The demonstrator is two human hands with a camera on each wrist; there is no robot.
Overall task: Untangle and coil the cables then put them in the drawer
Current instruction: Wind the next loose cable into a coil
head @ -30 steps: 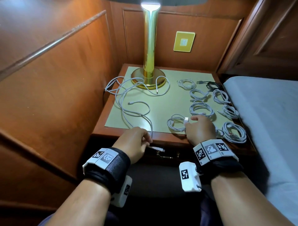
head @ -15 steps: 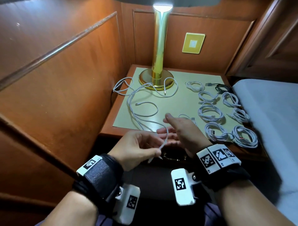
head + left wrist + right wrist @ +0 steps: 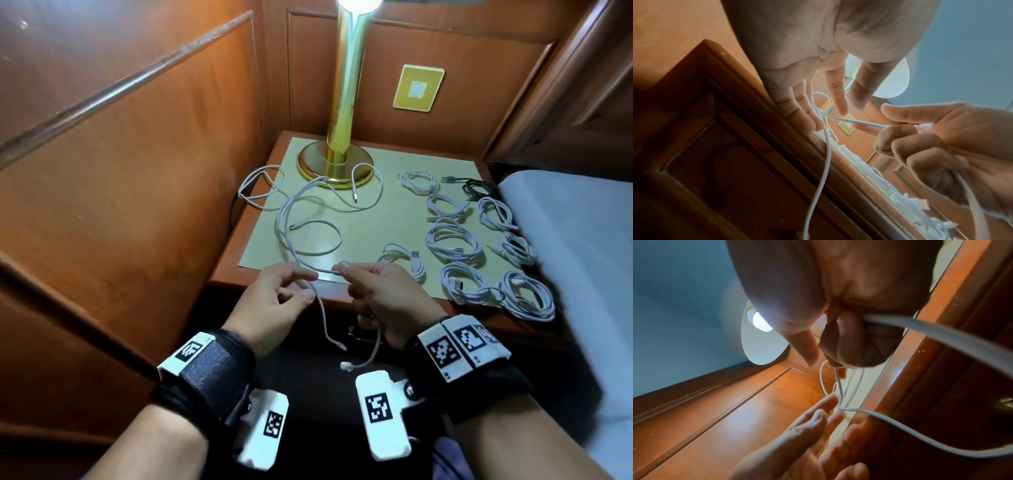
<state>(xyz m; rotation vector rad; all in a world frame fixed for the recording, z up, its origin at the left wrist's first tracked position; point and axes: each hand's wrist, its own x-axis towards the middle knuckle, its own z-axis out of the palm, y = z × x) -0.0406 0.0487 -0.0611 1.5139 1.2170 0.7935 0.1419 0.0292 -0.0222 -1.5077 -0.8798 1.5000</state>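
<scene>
A loose white cable [image 3: 308, 222] sprawls tangled over the left of the nightstand top [image 3: 376, 219], around the lamp base. One stretch of it [image 3: 325, 272] runs taut between my hands at the front edge. My left hand [image 3: 284, 291] has fairly straight fingers [image 3: 838, 91], and the cable passes between them and hangs down to a plug [image 3: 339, 346]. My right hand [image 3: 376, 294] pinches the cable with thumb and forefinger, its other fingers [image 3: 920, 154] curled round it. A second plug end [image 3: 346, 366] dangles below that hand. Several coiled white cables [image 3: 452, 240] lie at the right.
A brass lamp [image 3: 346, 102] stands at the back of the nightstand. A black cable [image 3: 476, 188] lies at the back right. The drawer front with its brass handle [image 3: 1005, 404] is below my hands, shut. Wood panelling [image 3: 137, 171] is close on the left, a bed [image 3: 582, 257] on the right.
My right hand left the coil it had set down and came to the front edge, taking hold of the loose cable. The left hand's fingers straightened, and the cable now stretches between the hands.
</scene>
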